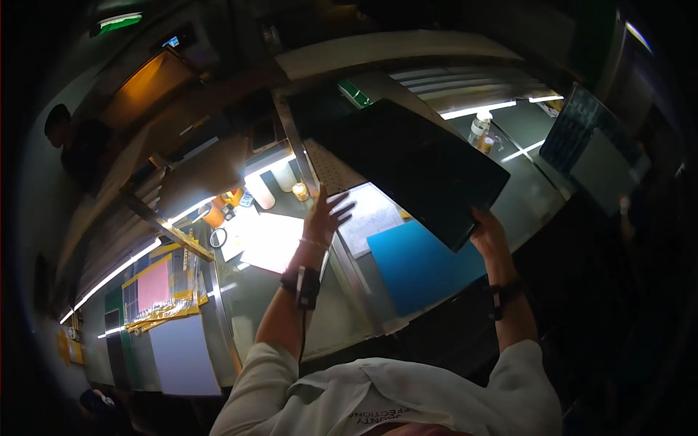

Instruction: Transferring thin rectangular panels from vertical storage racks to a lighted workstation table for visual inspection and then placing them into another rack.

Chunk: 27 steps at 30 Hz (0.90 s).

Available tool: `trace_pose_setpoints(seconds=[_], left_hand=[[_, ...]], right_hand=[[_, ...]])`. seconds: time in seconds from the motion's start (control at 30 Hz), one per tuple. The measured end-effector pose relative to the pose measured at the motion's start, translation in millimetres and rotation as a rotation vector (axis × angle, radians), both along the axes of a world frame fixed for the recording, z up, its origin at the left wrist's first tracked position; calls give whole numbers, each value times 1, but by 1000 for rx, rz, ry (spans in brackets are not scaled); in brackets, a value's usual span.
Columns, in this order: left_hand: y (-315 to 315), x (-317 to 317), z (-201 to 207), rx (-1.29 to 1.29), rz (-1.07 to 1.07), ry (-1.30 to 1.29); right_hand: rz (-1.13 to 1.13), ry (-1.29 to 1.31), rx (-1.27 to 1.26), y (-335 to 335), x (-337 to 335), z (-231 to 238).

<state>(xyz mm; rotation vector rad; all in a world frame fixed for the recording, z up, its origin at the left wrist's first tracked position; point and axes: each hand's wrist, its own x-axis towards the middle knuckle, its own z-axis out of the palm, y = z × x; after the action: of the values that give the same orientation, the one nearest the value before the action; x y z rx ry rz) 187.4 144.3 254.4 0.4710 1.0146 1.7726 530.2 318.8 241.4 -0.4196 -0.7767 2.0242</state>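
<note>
A large dark rectangular panel [425, 171] is tilted over the workbench, and my right hand [488, 234] grips its near right corner. My left hand [325, 214] is raised with its fingers apart, clear of the panel's left side and holding nothing. Beneath the panel, a blue sheet [414, 265] lies at the bench's near edge. Behind that sheet, a white printed sheet [367, 218] is partly covered by the panel. Bright white papers [273, 243] lie under a lamp to the left of my left hand.
Tape rolls [212, 214] and a white cylinder [260, 192] stand under the lamps. Farther left is a pink sheet [154, 283] edged with yellow tape. A clear bottle [480, 127] stands at the back right. One person [83, 149] is at far left; another person's hand [625, 205] is near a dark sheet [578, 134].
</note>
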Motion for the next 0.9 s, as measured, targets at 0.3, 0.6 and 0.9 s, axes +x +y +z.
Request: trace_pose_setpoints(seconds=[0.3, 0.6, 0.9], left_hand=[[35, -46, -1, -200, 102, 276], [70, -95, 66, -206, 315, 1966], [195, -146, 61, -673, 158, 2087]], right_hand=[[-148, 75, -51, -51, 72, -8], [-148, 200, -36, -55, 98, -9], [-358, 8, 24, -49, 71, 39]])
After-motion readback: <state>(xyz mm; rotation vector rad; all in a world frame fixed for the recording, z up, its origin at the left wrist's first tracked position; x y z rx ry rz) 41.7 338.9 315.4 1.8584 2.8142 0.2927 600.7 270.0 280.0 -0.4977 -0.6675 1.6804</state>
